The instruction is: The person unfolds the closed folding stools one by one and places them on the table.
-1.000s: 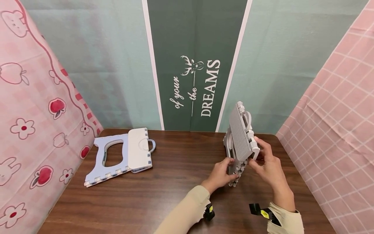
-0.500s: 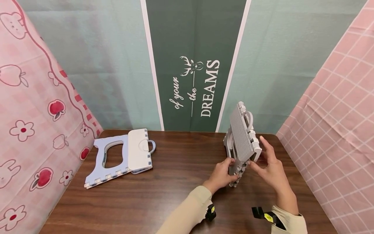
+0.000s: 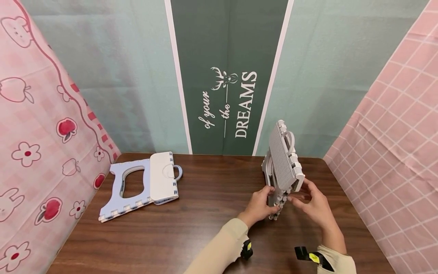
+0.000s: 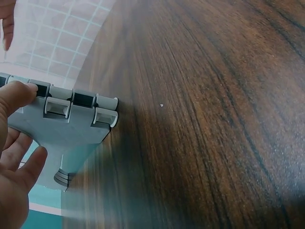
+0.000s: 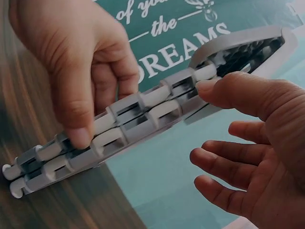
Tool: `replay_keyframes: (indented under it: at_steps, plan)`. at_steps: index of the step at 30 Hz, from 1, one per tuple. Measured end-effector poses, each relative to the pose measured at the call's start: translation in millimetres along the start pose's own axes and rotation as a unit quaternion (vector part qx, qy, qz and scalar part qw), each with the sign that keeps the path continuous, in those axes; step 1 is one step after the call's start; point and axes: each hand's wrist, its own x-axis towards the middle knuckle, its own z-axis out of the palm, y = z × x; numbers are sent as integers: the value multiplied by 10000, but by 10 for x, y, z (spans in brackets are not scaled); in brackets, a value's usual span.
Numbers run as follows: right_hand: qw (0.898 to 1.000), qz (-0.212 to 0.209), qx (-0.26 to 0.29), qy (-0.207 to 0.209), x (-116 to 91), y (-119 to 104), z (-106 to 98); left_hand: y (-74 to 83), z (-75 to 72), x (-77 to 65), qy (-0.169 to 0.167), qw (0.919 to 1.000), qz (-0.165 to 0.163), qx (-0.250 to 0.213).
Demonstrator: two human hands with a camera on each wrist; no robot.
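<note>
A grey folding step stool [image 3: 282,160] stands folded on its lower edge at the right of the table, its ribbed seat panel slanting and a loop handle on the seat's edge. My left hand [image 3: 259,205] grips its near leg edge; in the left wrist view the thumb [image 4: 21,98] presses on the hinge knuckles with fingers behind the panel. My right hand [image 3: 316,207] is beside the seat's near corner. In the right wrist view its thumb tip [image 5: 207,88] is right at the hinge row, while the other fingers [image 5: 228,157] are loosely bent and apart from the stool.
A blue and white folding stool [image 3: 131,182] lies folded flat at the left of the brown wood table [image 3: 205,228]. A green printed curtain [image 3: 229,45] hangs behind the table, with pink cloths [image 3: 386,152] at both sides.
My right hand's index finger swung away from the seat's edge, then came down lower beside the corner. The stool's seat tipped slightly right and back. My left hand kept its grip.
</note>
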Motion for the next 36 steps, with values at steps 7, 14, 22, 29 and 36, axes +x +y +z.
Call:
replay_keyframes:
  at_steps: [7, 14, 22, 29, 36]
  plan:
    - [9995, 1, 321, 31, -32, 159, 87, -19, 14, 3, -19, 10000, -57, -5]
    - [9909, 385, 1257, -276, -34, 297, 180, -37, 16, 10, -24, 10000, -43, 19]
    - [9864, 629, 1406, -571, -14, 426, 276, -32, -2, 17, -107, 9999, -131, 12]
    - [9785, 617, 1851, -675, -14, 470, 354, -40, -1, 4, -94, 9998, -159, -25]
    - [9801, 398, 1812, -703, -33, 486, 409, -55, 13, -3, -67, 9998, -177, -103]
